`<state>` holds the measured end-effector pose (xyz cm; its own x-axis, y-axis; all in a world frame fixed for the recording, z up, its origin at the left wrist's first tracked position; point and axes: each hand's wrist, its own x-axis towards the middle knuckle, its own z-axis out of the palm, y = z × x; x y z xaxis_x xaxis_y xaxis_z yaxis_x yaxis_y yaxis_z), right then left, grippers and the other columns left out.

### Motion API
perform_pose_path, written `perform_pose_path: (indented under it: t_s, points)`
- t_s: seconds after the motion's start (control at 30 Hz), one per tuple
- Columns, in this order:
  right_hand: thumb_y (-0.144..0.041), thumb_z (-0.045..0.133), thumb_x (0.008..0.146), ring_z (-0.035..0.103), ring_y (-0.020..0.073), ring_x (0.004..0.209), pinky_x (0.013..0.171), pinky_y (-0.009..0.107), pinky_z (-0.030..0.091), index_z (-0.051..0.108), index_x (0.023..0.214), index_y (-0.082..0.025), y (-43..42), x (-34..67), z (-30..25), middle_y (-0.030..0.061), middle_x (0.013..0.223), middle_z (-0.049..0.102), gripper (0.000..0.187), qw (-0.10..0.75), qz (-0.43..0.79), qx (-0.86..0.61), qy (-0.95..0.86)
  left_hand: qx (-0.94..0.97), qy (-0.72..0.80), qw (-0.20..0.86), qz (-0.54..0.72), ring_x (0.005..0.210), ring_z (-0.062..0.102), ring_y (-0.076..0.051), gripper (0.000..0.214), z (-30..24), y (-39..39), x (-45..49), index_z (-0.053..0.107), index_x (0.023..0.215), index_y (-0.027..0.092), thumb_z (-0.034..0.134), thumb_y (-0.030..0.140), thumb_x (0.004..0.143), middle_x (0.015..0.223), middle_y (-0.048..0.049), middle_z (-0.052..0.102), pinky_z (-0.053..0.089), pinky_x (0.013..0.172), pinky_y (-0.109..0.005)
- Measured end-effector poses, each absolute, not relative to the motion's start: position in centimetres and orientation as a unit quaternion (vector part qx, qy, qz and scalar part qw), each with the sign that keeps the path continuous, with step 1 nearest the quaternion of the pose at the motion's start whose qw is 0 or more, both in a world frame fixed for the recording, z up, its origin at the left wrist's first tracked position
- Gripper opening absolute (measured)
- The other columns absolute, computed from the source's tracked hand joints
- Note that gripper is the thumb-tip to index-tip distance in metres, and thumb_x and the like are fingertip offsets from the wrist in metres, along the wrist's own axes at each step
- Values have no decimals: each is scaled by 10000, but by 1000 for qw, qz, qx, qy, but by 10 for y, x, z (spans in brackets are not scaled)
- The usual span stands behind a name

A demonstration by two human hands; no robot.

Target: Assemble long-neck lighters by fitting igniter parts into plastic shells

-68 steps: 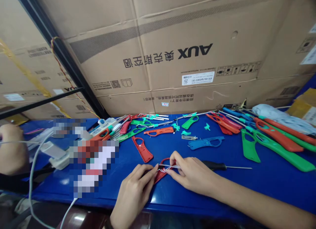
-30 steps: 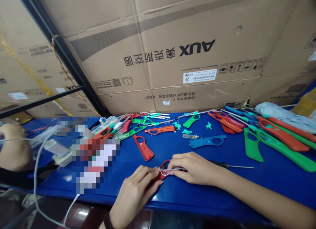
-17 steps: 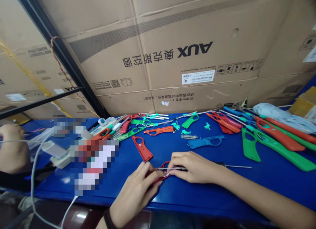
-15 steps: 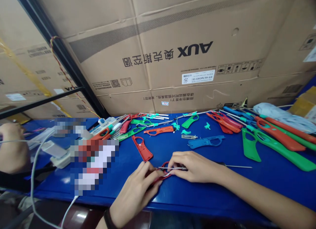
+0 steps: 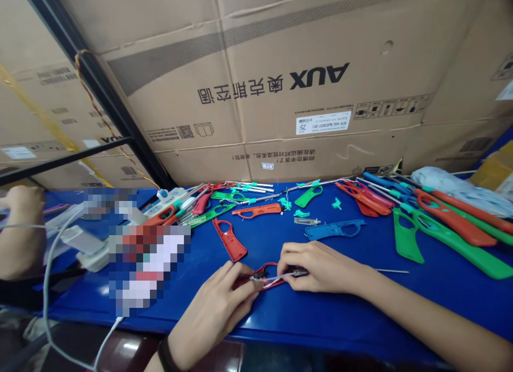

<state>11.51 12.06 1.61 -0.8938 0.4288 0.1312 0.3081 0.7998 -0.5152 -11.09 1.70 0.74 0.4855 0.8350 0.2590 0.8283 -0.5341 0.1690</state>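
Note:
Low in the middle of the head view, my left hand (image 5: 222,297) has its fingers closed round the left end of a red lighter casing half (image 5: 265,266). A small black part (image 5: 260,274) shows at its fingertips. My right hand (image 5: 320,268) pinches a thin dark-and-silver piece (image 5: 299,273) at the casing's right side. A pale wire or tube (image 5: 276,280) runs between the two hands across the casing's loop. My fingers hide much of the casing. Just beyond lie another red casing half (image 5: 230,241), a blue casing half (image 5: 334,230) and a clear fuel tank (image 5: 306,221).
A thin metal shaft (image 5: 393,271) emerges behind my right forearm. Green and orange lighter casings (image 5: 460,243) pile up at right. Metal lighter tubes (image 5: 256,188) lie along the cardboard (image 5: 248,51). A power strip (image 5: 94,257) and another person's arm (image 5: 24,233) are at left.
My left hand has shifted slightly left, and more of the red casing and the small black part shows between my hands. The pale wire now looks more bent. The other person's arm has moved up.

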Motion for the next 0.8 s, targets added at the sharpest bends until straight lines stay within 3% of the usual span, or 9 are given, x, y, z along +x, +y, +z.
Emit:
perform_pose_path:
  t_s: [0.2,0.43,0.6,0.8]
  points:
    - [-147,552,775,523,81,589,592,216,376,678,876,-247,115,114,12,-20,944,615,190,111,168,-152,-968,884,440,-63,145,1082,593,-191,352,3,12,-117,565,1221,232,393,129,932,1216,-67,615,525,919,-356]
    - [-196,485,839,562,99,626,566,226,380,652,899,-221,106,110,3,7,993,625,179,119,105,-127,-979,884,439,-97,129,1112,597,-189,478,-5,7,-125,543,1260,263,313,50,899,1293,-68,574,550,877,-347]
    - [-268,467,907,617,158,862,676,243,464,556,1177,-220,103,110,2,50,1112,594,288,126,139,-136,-973,876,448,-96,153,1082,618,-179,452,-2,11,-133,578,1224,271,344,67,895,1246,-59,610,557,859,-317]
    - [-231,484,896,611,126,787,706,227,472,627,1063,-213,98,109,-2,38,1018,602,220,189,238,-206,-930,872,448,-101,170,1065,622,-175,418,-4,13,-139,587,1216,300,363,115,915,1232,-48,616,557,858,-313]
